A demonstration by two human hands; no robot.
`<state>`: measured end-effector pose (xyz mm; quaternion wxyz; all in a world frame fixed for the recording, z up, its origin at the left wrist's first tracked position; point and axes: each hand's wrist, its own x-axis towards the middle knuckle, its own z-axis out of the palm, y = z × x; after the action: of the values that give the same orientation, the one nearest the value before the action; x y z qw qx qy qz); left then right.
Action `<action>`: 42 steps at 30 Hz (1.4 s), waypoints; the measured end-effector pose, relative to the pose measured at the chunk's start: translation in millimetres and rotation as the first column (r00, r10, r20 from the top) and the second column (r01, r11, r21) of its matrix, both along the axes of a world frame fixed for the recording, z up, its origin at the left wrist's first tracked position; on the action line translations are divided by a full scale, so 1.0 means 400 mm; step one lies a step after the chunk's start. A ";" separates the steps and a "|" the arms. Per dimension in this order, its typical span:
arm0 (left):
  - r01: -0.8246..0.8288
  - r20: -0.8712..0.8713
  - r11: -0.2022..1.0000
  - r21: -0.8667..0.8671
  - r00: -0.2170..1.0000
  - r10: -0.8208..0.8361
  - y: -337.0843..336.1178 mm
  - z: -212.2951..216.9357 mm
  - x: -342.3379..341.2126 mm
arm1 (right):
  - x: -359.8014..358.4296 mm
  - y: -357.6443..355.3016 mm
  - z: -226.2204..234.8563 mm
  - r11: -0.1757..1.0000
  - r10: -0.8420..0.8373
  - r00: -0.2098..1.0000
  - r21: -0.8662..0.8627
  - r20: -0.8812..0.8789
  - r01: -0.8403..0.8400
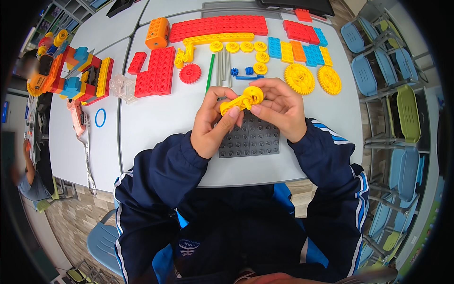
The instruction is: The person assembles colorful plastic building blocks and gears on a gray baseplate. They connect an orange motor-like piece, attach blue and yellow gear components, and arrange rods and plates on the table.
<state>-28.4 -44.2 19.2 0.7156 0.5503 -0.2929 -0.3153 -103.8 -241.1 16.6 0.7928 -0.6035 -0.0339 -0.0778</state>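
Both hands, left grip (210, 124) and right grip (282, 108), clamp a yellow wheel assembly (242, 100) just above the grey baseplate (250, 139)

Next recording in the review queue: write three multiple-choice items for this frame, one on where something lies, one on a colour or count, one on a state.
1. Where does the dark grey studded baseplate lie?
A. on the table under the hands
B. on a chair
C. atop the red bricks

2. How many large yellow gears lie at the right of the parts spread?
A. one
B. two
C. four

3. What state is the yellow piece in?
A. lying loose on the table
B. fixed to the baseplate
C. held up between both hands

Answers: 1 A, it lies flat on the white table beneath the wrists. 2 B, two lie side by side. 3 C, the left hand and right hand both grip it above the plate.
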 end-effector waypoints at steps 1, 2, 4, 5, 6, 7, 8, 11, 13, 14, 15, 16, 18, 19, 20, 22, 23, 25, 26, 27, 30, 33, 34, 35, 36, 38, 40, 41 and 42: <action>0.012 0.002 1.000 -0.014 1.000 -0.012 -0.001 -0.001 0.000 | 0.001 -0.002 -0.002 0.999 0.014 1.000 0.033 0.006 -0.014; 0.022 0.005 0.999 -0.028 1.000 -0.022 -0.001 -0.003 -0.001 | 0.002 -0.004 -0.001 0.998 0.045 0.999 0.047 -0.012 -0.044; -0.003 0.041 0.999 -0.054 0.999 0.005 -0.001 -0.001 -0.005 | 0.004 -0.008 0.002 0.991 0.108 0.993 0.078 -0.048 -0.104; -0.033 0.078 0.997 -0.071 0.996 0.038 -0.004 0.003 -0.007 | 0.008 -0.011 0.002 0.989 0.124 0.991 0.082 -0.053 -0.119; -0.062 0.115 0.994 -0.089 0.991 0.072 -0.006 0.004 -0.006 | 0.012 -0.013 0.002 0.987 0.139 0.989 0.087 -0.058 -0.134; -0.103 0.152 0.990 -0.099 0.981 0.117 -0.007 0.002 -0.001 | 0.016 -0.016 0.003 0.985 0.155 0.986 0.092 -0.063 -0.149; -0.145 0.184 0.984 -0.108 0.969 0.163 -0.004 0.000 0.000 | 0.016 -0.016 0.003 0.984 0.156 0.986 0.094 -0.060 -0.150; -0.251 0.272 0.962 -0.105 0.924 0.270 -0.003 -0.008 0.010 | 0.014 -0.017 0.003 0.981 0.170 0.984 0.100 -0.055 -0.164; -0.304 0.329 0.948 -0.090 0.890 0.316 -0.003 -0.009 0.011 | 0.013 -0.020 0.002 0.977 0.192 0.979 0.102 -0.062 -0.185; -0.324 0.359 0.943 -0.080 0.873 0.331 -0.003 -0.008 0.010 | 0.013 -0.021 -0.001 0.977 0.194 0.979 0.108 -0.062 -0.186; -0.344 0.389 0.936 -0.071 0.855 0.344 -0.003 -0.007 0.010 | 0.012 -0.021 -0.005 0.976 0.195 0.979 0.113 -0.062 -0.187; -0.356 0.434 0.931 -0.078 0.829 0.353 -0.003 -0.009 0.010 | 0.012 -0.021 -0.007 0.975 0.196 0.979 0.118 -0.062 -0.187; -0.382 0.522 0.920 -0.092 0.768 0.371 0.003 -0.013 0.013 | 0.013 -0.020 -0.006 0.973 0.202 0.978 0.127 -0.052 -0.195; -0.378 0.585 0.917 -0.123 0.719 0.375 0.003 -0.011 0.018 | 0.014 -0.020 -0.006 0.971 0.205 0.978 0.131 -0.046 -0.198; -0.371 0.643 0.916 -0.154 0.666 0.378 0.002 -0.009 0.027 | 0.013 -0.019 -0.004 0.975 0.199 0.979 0.111 -0.045 -0.193; -0.361 0.720 0.914 -0.183 0.584 0.375 0.002 0.000 0.032 | 0.011 -0.016 0.000 0.981 0.185 0.982 0.072 -0.040 -0.182; -0.360 0.743 0.915 -0.181 0.560 0.367 0.002 0.009 0.031 | 0.010 -0.016 0.000 0.981 0.184 0.982 0.067 -0.040 -0.181; -0.352 0.774 0.920 -0.174 0.529 0.348 0.002 0.018 0.031 | 0.009 -0.016 0.000 0.982 0.182 0.983 0.058 -0.040 -0.179; -0.345 0.783 0.923 -0.169 0.522 0.338 0.003 0.021 0.030 | 0.009 -0.015 -0.002 0.983 0.179 0.983 0.057 -0.030 -0.177; -0.338 0.792 0.927 -0.163 0.515 0.328 0.004 0.021 0.030 | 0.010 -0.014 -0.006 0.983 0.176 0.984 0.056 -0.021 -0.175; -0.357 0.789 0.917 -0.177 0.505 0.349 0.000 0.018 0.030 | 0.011 -0.013 -0.008 0.983 0.171 0.985 0.063 -0.021 -0.170; -0.328 0.829 0.928 -0.174 0.460 0.318 0.005 0.016 0.039 | 0.013 -0.016 -0.016 0.980 0.181 0.983 0.088 -0.027 -0.178; -0.320 0.835 0.932 -0.169 0.457 0.308 0.004 0.017 0.040 | 0.013 -0.017 -0.018 0.978 0.187 0.982 0.099 -0.027 -0.184; -0.312 0.840 0.936 -0.164 0.453 0.298 0.004 0.019 0.041 | 0.013 -0.018 -0.017 0.975 0.198 0.980 0.110 -0.035 -0.193; -0.305 0.845 0.939 -0.159 0.449 0.289 0.005 0.021 0.042 | 0.012 -0.020 -0.015 0.972 0.209 0.977 0.122 -0.042 -0.202; -0.286 0.853 0.949 -0.131 0.455 0.255 0.009 0.023 0.044 | 0.012 -0.021 -0.013 0.967 0.218 0.975 0.143 -0.047 -0.209; -0.283 0.846 0.953 -0.112 0.475 0.241 0.009 0.023 0.044 | 0.013 -0.021 -0.013 0.966 0.214 0.976 0.161 -0.044 -0.205; -0.289 0.835 0.951 -0.108 0.493 0.245 0.007 0.021 0.042 | 0.014 -0.021 -0.013 0.967 0.206 0.977 0.161 -0.048 -0.196; -0.296 0.823 0.950 -0.104 0.511 0.249 0.005 0.019 0.041 | 0.015 -0.020 -0.013 0.969 0.198 0.979 0.161 -0.052 -0.188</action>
<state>-12.1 -42.0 26.6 0.5201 0.6896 -0.4960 0.0892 -97.9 -249.1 11.2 0.8418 -0.5362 -0.0597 0.0178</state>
